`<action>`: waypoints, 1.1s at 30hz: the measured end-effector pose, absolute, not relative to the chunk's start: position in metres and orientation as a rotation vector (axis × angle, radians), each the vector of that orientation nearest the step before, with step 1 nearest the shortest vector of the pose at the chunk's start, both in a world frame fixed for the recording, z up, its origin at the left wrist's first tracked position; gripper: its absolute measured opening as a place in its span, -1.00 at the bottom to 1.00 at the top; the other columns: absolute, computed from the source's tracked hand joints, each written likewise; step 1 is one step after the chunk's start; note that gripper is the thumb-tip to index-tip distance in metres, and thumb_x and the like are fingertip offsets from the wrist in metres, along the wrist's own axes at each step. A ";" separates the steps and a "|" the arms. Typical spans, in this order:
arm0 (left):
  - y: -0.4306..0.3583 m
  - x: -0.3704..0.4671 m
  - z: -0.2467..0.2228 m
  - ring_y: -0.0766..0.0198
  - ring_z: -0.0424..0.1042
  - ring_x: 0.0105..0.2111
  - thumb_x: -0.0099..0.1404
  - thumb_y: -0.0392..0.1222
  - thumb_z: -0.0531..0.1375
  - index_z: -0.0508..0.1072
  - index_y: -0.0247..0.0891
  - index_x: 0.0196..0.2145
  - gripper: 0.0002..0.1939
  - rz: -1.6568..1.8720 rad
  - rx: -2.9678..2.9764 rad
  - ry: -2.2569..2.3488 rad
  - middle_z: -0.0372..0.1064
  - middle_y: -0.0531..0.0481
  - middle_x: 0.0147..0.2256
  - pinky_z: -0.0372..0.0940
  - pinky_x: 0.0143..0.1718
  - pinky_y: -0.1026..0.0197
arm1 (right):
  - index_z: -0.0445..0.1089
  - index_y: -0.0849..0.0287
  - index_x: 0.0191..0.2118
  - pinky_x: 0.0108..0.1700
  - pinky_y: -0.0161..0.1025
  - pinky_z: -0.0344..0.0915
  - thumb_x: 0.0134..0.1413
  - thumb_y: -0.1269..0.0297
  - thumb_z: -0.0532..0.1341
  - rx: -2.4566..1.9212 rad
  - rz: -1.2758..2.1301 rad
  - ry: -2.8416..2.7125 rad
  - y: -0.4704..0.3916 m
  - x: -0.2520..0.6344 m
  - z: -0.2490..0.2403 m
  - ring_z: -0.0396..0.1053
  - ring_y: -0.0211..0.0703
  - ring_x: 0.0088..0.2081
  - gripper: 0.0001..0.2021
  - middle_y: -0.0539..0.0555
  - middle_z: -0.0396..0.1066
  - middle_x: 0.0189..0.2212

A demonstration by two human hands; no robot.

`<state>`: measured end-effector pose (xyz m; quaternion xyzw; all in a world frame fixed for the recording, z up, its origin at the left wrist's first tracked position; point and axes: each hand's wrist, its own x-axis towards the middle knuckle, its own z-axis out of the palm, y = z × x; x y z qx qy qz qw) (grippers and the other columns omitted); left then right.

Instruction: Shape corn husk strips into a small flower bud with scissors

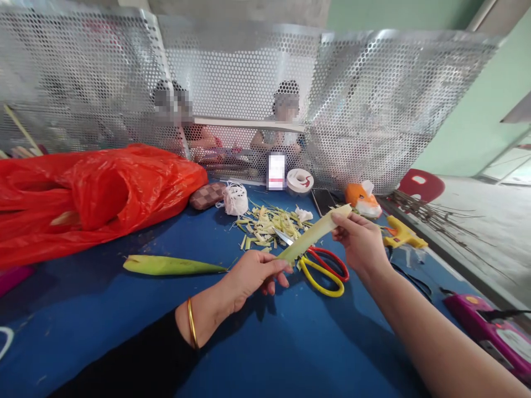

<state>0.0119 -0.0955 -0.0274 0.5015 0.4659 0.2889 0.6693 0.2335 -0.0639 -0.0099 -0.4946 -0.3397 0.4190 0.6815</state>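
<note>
A pale green strip of husk or leaf [312,234] is stretched between my two hands, slanting up to the right. My left hand [259,271] pinches its lower end, and my right hand [359,237] grips the upper end between thumb and fingers. Beneath the strip, scissors [326,276] with one red and one yellow handle lie on the blue table [265,354]. Behind them is a pile of cut green and yellowish scraps [265,224]. To the left of my left hand lies a whole green husk-like piece [170,265], tapering to the right.
A red plastic bag [103,193] covers the back left. Along the back are a ball of white string [235,199], a tape roll [300,181] and an orange tissue pack [363,200]. A yellow glue gun [402,233] and purple device [489,331] lie right. Two people sit behind a perforated metal screen [240,72].
</note>
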 end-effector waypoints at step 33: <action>-0.070 -0.075 -0.004 0.30 0.46 -0.43 0.12 -0.14 0.26 0.49 -0.35 -0.30 -0.77 1.297 1.078 1.488 0.51 -0.20 -0.28 0.31 -0.42 0.28 | 0.38 0.19 -0.55 -0.61 -0.36 0.20 -0.31 0.11 0.40 -1.212 1.152 -1.077 -0.086 0.191 -0.039 0.32 -0.24 -0.60 -0.72 -0.01 0.36 -0.68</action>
